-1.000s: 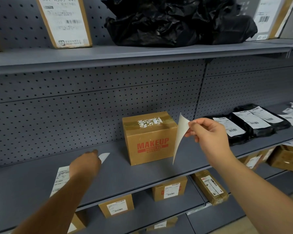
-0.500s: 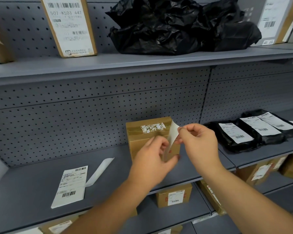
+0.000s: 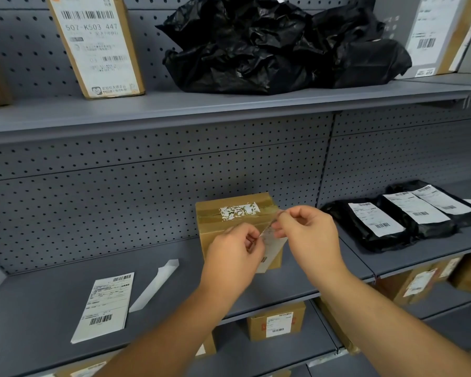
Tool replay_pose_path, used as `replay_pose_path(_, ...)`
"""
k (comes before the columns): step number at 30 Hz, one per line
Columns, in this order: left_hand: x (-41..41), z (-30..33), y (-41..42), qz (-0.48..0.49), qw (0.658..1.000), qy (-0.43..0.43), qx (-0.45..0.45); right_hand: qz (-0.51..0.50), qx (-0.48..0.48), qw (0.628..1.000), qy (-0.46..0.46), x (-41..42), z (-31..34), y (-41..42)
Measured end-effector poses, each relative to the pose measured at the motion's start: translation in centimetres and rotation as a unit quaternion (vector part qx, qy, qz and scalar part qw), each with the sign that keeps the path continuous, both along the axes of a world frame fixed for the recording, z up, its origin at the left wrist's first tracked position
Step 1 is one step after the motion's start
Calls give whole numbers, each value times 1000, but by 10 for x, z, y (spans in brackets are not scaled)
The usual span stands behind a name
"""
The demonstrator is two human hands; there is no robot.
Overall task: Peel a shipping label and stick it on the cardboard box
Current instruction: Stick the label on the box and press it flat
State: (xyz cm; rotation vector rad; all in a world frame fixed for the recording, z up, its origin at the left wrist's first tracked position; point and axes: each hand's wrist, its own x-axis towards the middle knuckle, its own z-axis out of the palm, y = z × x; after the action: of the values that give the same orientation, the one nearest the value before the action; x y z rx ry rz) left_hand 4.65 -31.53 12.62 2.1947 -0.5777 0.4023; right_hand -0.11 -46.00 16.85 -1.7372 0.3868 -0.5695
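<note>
A brown cardboard box (image 3: 230,210) with torn white label remains on its taped top stands on the middle grey shelf (image 3: 52,303). Both hands meet just in front of it. My right hand (image 3: 309,238) pinches the upper edge of a white shipping label (image 3: 271,250), and my left hand (image 3: 233,258) pinches the same label at its left edge. The label hangs down in front of the box's right front, and a barcode shows near its lower end. My hands hide most of the box's front face.
A second shipping label (image 3: 105,304) and a white backing strip (image 3: 154,285) lie flat on the shelf to the left. Black mailer bags (image 3: 400,216) with labels lie at the right. Labelled boxes and a crumpled black bag (image 3: 269,44) fill the upper shelf; more boxes sit below.
My left hand came over from the shelf's left part and joined the right hand on the label. Both hands now hold it close in front of the box.
</note>
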Motion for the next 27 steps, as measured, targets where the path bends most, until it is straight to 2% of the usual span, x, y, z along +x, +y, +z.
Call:
replay_pose_path(4,6,-2,2,18,1000,24,-9,0,-2,1000,0,5,-1,-6)
replay_pose_path(7,12,-5,7,34,990,103,-91,-8,-7,1000,-2,12,-8,-16)
replay_pose_path(9,16,-7,12,44,969,176,-167,-6,-9,1000,0,15,-15,-24)
replay_pose_path(12,18,-12,21,45,916,277,-286,5,-14,1000,6,16,-25,-33)
replay_pose_path(15,20,-17,29,62,878,320,-350,42,-7,999,33,20,-35,-38)
replay_pose_path(20,18,-18,34,48,858,338,-383,120,-1,989,81,27,-41,-35)
replay_pose_path(27,16,-17,30,36,875,331,-352,193,-17,976,97,37,-44,-38)
